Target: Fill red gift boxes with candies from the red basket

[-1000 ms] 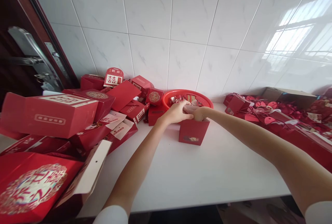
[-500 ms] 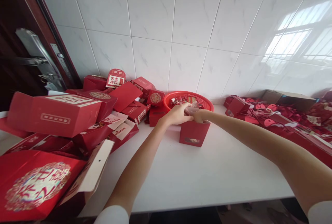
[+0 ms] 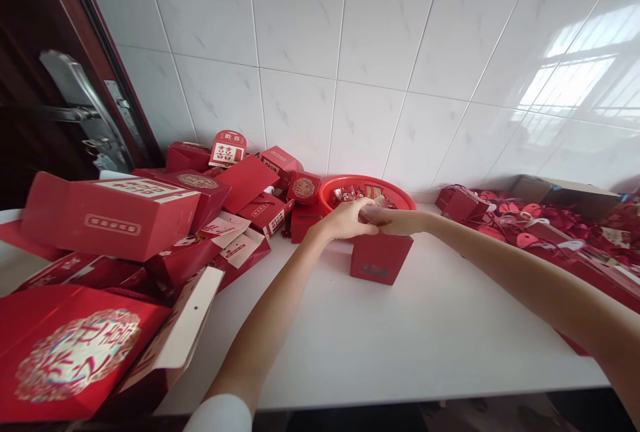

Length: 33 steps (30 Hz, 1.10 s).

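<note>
A red cardboard gift box stands upright on the white table, a small faded print low on its front. At its top edge my left hand is closed, fingers bent toward the box's far left corner. My right hand comes over the top from the right, its fingers closed at the same edge and meeting the left ones. Both hands hide the box's opening. Just behind stands a red plastic basket with small wrapped packets in it, partly covered by my hands.
Many red printed boxes are heaped on the left, reaching the table's front. To the right lies a pile of red boxes and ribbons with a brown carton. A tiled wall closes the back; a door handle is far left.
The view has shifted slightly, so everything sits a little farther right. Both hands stay at the box's top, with the right hand drawn slightly flatter across it.
</note>
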Each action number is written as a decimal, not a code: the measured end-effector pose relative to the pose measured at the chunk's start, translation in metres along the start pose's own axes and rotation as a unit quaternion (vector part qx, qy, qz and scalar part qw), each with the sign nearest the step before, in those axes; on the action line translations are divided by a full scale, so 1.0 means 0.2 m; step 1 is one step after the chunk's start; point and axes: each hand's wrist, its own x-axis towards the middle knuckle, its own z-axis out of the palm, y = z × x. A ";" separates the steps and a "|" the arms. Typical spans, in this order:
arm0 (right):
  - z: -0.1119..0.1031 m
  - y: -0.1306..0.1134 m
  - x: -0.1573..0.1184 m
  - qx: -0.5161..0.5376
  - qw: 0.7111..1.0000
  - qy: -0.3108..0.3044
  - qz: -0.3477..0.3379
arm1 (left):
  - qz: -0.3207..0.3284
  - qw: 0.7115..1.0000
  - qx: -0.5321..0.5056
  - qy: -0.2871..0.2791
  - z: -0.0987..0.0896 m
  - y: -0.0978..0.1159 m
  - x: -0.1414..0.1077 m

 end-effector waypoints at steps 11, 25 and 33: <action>0.00 0.00 -0.13 0.329 0.933 0.143 0.013 | 0.005 0.999 -0.017 0.041 0.02 0.01 0.01; 0.01 0.01 -0.17 0.169 0.968 0.186 -0.017 | 0.016 0.999 -0.046 0.018 0.00 -0.02 0.03; -0.07 -0.04 -0.12 -0.007 1.000 0.028 0.006 | -0.011 0.998 -0.051 0.026 0.00 -0.02 0.02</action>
